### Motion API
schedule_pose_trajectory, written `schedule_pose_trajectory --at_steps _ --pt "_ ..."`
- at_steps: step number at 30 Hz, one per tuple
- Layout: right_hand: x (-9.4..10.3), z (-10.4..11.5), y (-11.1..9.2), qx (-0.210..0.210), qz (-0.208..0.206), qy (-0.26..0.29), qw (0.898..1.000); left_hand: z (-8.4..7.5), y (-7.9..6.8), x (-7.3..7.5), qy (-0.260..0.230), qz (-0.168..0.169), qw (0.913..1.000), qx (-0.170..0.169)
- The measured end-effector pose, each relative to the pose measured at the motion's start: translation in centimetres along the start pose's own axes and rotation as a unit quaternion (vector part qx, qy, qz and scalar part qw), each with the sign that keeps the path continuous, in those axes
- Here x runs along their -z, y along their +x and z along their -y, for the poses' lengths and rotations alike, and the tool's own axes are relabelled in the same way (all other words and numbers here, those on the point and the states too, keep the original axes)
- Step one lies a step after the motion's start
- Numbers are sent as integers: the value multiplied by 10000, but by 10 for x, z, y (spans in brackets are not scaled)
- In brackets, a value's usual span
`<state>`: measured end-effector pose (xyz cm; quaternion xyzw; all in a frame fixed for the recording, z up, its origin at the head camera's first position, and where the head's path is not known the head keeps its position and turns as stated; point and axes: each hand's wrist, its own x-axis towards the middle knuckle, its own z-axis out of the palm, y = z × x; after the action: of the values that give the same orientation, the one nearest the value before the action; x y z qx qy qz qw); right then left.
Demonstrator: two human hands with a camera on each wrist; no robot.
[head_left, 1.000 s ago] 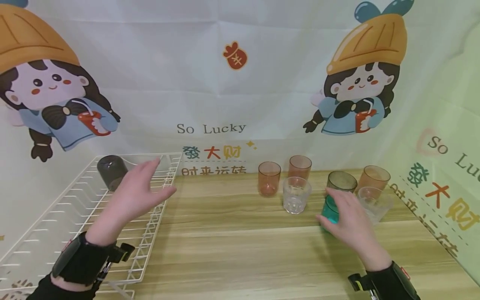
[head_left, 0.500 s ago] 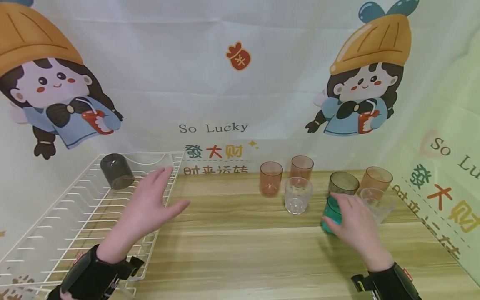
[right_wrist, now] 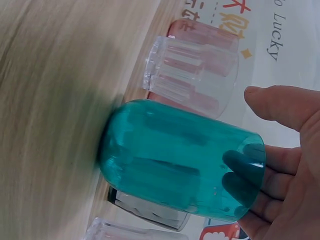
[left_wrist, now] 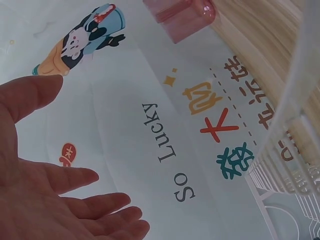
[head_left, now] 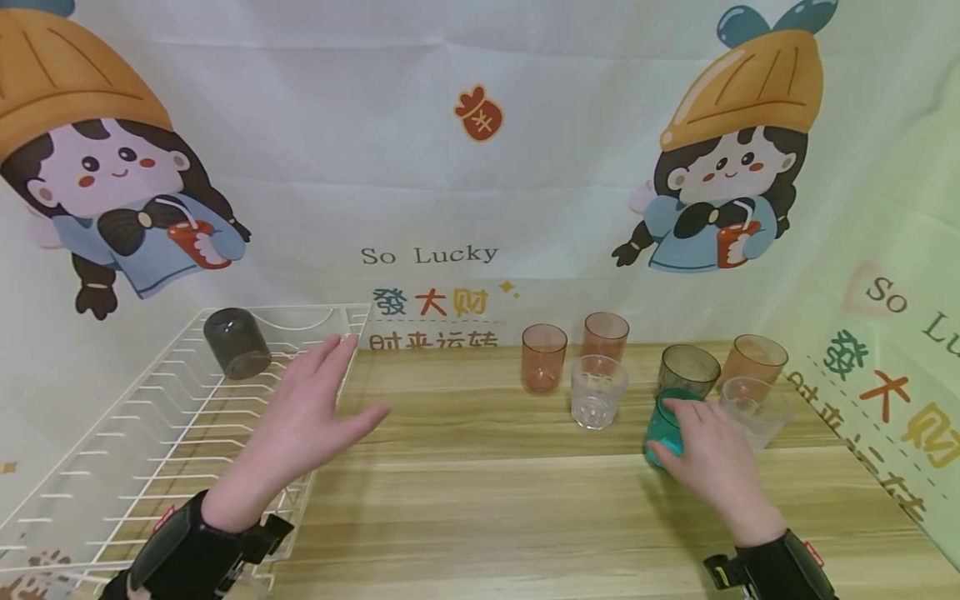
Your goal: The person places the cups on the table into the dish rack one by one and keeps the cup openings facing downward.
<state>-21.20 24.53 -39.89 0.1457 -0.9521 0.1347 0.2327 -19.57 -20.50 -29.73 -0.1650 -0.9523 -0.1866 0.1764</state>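
A teal glass (head_left: pixel 662 433) stands upright on the wooden table, and my right hand (head_left: pixel 712 454) is around its right side. In the right wrist view, my fingers show through the wall of the teal glass (right_wrist: pixel 175 155) near its rim, while the thumb (right_wrist: pixel 280 105) stands apart from it. My left hand (head_left: pixel 303 417) hovers with fingers spread over the right edge of the white wire rack (head_left: pixel 168 437), holding nothing. A dark grey glass (head_left: pixel 236 342) lies tilted, upside down, at the rack's back left.
Behind the teal glass stands a smoky glass (head_left: pixel 688 367), with an amber glass (head_left: pixel 757 358) and a clear glass (head_left: pixel 757 417) to its right. Further left are two pink glasses (head_left: pixel 543 358) and another clear glass (head_left: pixel 597 400). A printed cloth (head_left: pixel 420 192) hangs behind the table.
My left hand has moved right, away from the dark glass, which now shows more fully. My right hand has come slightly lower and closer around the teal glass.
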Motion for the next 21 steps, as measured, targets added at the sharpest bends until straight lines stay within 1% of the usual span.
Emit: schedule_pose_trajectory --at_steps 5,10,21 --pt "-2 0 -1 -43 151 -76 9998 -2 0 3 -22 51 10000 -24" --pt "-2 0 -2 -77 233 -106 9996 -7 -1 6 -37 30 10000 -81" --pt "-6 -1 -3 225 -103 -338 9991 -25 -4 12 -186 23 9996 -212"
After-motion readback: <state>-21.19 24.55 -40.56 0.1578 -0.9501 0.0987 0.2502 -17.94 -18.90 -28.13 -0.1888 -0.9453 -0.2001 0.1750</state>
